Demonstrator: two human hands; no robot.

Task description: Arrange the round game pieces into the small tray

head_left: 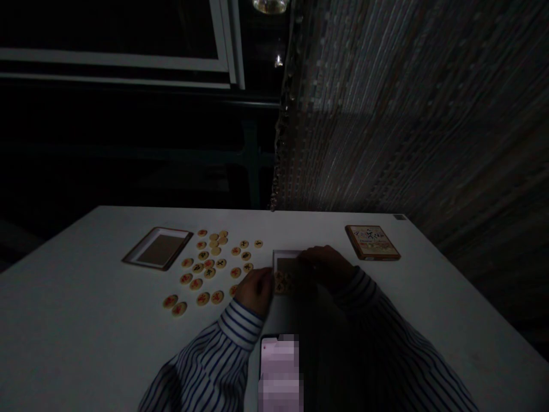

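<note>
A shallow open box [275, 260] lies in front of me on the white table, with several xiangqi pieces [281, 281] inside along its near left part. My left hand [256, 289] is curled at the box's left side, its fingers closed against the edge. Across from it, my right hand [329, 266] grips the far right edge, fingers bent over the rim and partly lost in shadow. Many loose round xiangqi pieces [209, 273], with red or black characters, are scattered left of my left hand; some lie blank side up.
On the far left of the table [77, 297] lies another shallow open tray [134, 258]. A printed box lid [374, 242] rests at the right. Below my hands is a phone with a pinkish screen [278, 372]. A string curtain [351, 114] hangs behind the table.
</note>
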